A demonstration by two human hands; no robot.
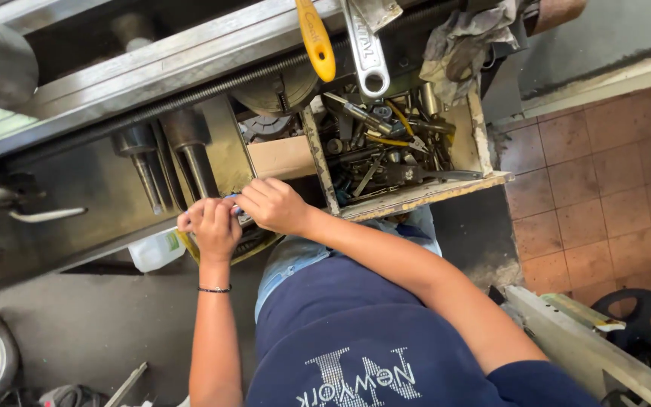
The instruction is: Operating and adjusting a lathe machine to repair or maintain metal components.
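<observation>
Small part (233,202) at the tray's (220,151) near edge: both hands' fingers are pinching it; left hand (211,226), right hand (274,205); steady, even gripping is advisable.

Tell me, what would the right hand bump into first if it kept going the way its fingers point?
The right hand points left, toward the left hand close beside it, so it would probably meet that hand first. Both are at a small object between them, too hidden to identify. Depth is hard to judge from above.
</observation>
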